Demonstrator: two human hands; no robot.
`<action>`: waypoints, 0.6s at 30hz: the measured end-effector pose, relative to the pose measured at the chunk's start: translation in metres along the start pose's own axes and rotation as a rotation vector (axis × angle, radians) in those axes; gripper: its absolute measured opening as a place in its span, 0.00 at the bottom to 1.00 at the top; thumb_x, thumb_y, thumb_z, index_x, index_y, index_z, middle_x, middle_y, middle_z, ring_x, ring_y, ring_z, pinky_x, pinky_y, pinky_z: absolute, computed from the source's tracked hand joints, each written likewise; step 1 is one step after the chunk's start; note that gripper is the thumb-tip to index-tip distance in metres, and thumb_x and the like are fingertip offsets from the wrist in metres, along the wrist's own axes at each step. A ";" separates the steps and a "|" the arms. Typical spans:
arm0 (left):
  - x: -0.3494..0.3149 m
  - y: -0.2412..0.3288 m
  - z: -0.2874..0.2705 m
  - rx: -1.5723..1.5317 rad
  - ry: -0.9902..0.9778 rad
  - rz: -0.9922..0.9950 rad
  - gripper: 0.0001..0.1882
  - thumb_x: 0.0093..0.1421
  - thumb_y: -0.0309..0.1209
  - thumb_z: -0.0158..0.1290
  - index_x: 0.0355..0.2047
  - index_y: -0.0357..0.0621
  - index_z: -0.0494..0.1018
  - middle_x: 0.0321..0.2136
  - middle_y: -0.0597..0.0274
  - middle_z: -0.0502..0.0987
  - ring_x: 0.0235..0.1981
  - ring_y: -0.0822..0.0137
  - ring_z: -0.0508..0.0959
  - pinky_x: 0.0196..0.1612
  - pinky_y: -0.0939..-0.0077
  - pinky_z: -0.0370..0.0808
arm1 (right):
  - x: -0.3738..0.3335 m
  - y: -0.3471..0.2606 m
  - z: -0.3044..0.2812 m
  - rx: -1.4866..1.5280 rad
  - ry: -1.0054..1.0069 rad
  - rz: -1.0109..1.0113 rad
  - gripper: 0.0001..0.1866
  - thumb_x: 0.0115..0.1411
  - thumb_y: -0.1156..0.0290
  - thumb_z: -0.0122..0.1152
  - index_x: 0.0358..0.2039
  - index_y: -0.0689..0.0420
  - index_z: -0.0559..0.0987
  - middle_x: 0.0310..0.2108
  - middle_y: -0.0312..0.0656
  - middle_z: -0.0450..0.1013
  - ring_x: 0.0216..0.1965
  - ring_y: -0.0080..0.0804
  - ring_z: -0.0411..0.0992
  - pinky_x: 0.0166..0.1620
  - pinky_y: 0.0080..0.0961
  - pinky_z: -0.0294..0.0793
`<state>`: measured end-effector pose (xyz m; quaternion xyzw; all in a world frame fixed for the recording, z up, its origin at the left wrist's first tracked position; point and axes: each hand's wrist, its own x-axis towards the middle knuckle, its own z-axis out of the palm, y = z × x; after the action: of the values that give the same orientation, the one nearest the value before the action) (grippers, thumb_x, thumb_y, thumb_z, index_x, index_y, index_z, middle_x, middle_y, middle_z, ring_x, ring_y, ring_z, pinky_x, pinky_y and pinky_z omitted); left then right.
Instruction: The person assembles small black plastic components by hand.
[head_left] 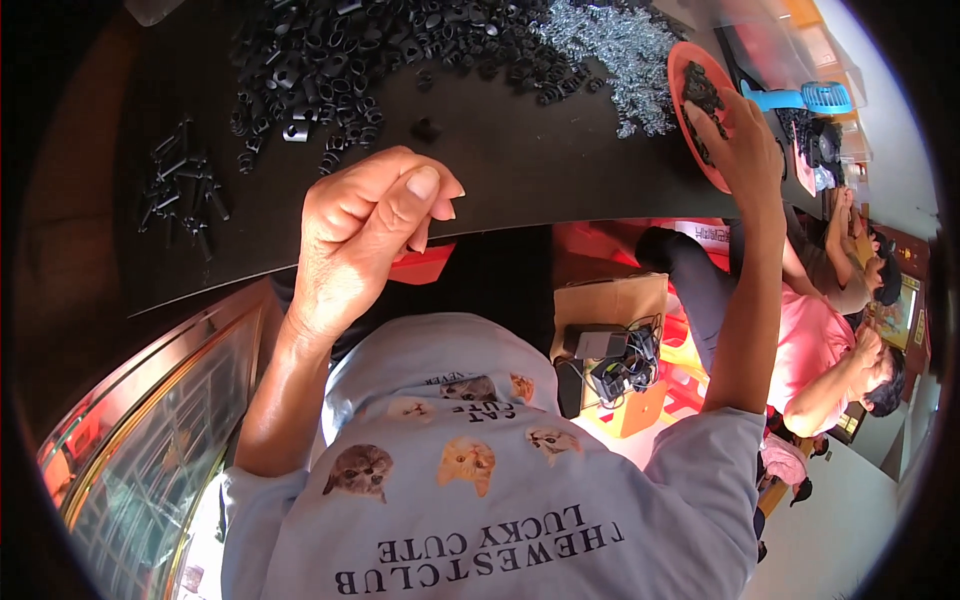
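My left hand (365, 215) is closed above the near edge of the dark table, thumb pressed over curled fingers. Whatever lies inside it is hidden. At the right, my right hand (752, 150) reaches over a pink-red oval bowl (682, 62), thumb and fingers apart. Small dark parts (702, 88) lie in this bowl, close to the fingertips. Beyond my left hand spreads a heap of small black ring-like parts (370, 50). A pile of small silvery metal pieces (625, 60) sits beside the bowl. Several black screws or pins (183, 180) lie at the far left.
A small blue fan (825, 97) stands past the bowl. Below the table, a cardboard box (610, 300) holds dark cables and a small device. Other people sit along the right, one in a pink shirt (810, 340). A glass-paned frame (165, 430) leans at lower left.
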<state>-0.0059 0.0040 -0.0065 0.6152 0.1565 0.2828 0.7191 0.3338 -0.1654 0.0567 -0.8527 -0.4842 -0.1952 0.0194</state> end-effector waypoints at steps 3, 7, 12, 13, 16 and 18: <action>0.000 0.001 0.000 0.021 0.022 0.022 0.14 0.69 0.32 0.49 0.32 0.34 0.78 0.25 0.64 0.76 0.20 0.79 0.70 0.24 0.85 0.67 | -0.002 0.012 0.002 0.143 0.082 0.052 0.26 0.60 0.49 0.62 0.47 0.58 0.77 0.37 0.46 0.75 0.37 0.43 0.76 0.39 0.38 0.73; -0.002 0.000 -0.001 0.102 0.009 0.028 0.14 0.69 0.32 0.50 0.31 0.34 0.77 0.24 0.64 0.75 0.20 0.78 0.70 0.26 0.82 0.68 | -0.001 -0.022 -0.003 0.507 0.055 -0.080 0.16 0.60 0.61 0.64 0.43 0.59 0.78 0.35 0.46 0.75 0.34 0.40 0.75 0.37 0.32 0.72; -0.005 -0.005 0.003 0.246 -0.020 0.065 0.12 0.67 0.31 0.53 0.30 0.34 0.76 0.21 0.61 0.73 0.23 0.71 0.72 0.28 0.77 0.70 | 0.010 -0.100 -0.003 0.584 -0.028 -0.235 0.12 0.62 0.64 0.61 0.42 0.57 0.78 0.35 0.45 0.72 0.33 0.44 0.75 0.36 0.36 0.74; -0.006 -0.007 0.003 0.243 -0.015 0.060 0.12 0.67 0.30 0.53 0.29 0.34 0.75 0.21 0.61 0.72 0.23 0.70 0.72 0.28 0.76 0.70 | 0.017 -0.111 0.001 0.556 -0.024 -0.278 0.12 0.62 0.64 0.60 0.43 0.56 0.78 0.36 0.44 0.72 0.34 0.46 0.75 0.36 0.38 0.74; -0.004 -0.006 0.005 0.347 -0.029 0.179 0.13 0.67 0.30 0.52 0.29 0.33 0.76 0.22 0.61 0.73 0.23 0.71 0.72 0.27 0.77 0.69 | 0.038 -0.136 0.018 0.478 -0.069 -0.324 0.13 0.62 0.62 0.58 0.44 0.55 0.77 0.39 0.45 0.71 0.39 0.48 0.75 0.41 0.44 0.75; -0.003 -0.010 0.005 0.412 -0.042 0.248 0.13 0.68 0.30 0.51 0.29 0.32 0.77 0.23 0.61 0.75 0.23 0.73 0.73 0.27 0.78 0.70 | 0.051 -0.150 0.025 0.450 -0.086 -0.349 0.12 0.62 0.63 0.57 0.42 0.56 0.77 0.39 0.45 0.70 0.41 0.48 0.75 0.42 0.44 0.75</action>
<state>-0.0029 -0.0025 -0.0157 0.7691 0.1192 0.3184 0.5412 0.2396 -0.0382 0.0279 -0.7381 -0.6552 -0.0469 0.1540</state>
